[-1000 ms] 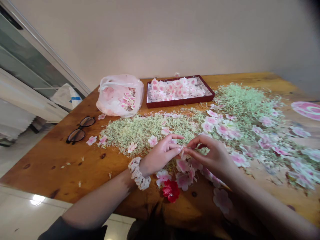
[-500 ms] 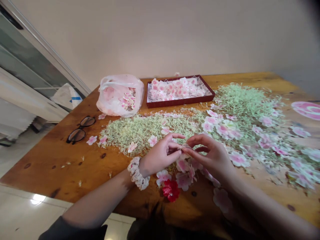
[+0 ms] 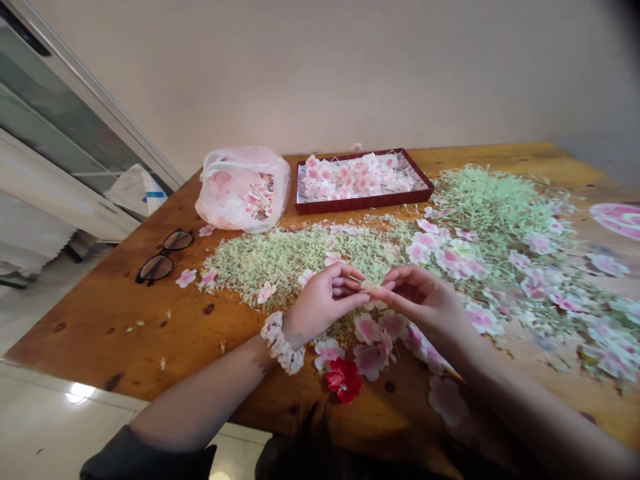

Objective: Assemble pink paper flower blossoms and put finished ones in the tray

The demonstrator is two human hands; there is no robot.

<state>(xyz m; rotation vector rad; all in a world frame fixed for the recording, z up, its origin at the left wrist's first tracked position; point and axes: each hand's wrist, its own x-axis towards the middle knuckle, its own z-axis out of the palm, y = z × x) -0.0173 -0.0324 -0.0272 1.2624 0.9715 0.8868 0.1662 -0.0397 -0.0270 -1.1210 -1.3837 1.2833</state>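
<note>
Both hands have edged up the table since a second ago, fingertips drawn closer together. From left: eyeglasses [image 3: 165, 255] lie on the wooden table [image 3: 100, 320], well apart from the work; a plastic bag of pink petals [image 3: 243, 189] sits beside a red tray [image 3: 360, 202] filled with pink blossoms. At centre, the left hand [image 3: 320, 303], a scrunchie [image 3: 283, 341] at its wrist, pinches a small pale flower piece [image 3: 371, 288] from one side. The right hand [image 3: 425, 303] pinches it from the other, above loose pink fabric blossoms [image 3: 373, 337] and a red flower [image 3: 344, 380]. Green stamens [image 3: 490, 200] spread away to the right. The piece is held by fingertips alone; a loosened pinch could drop it into the litter below, where it would be hard to pick out.
</note>
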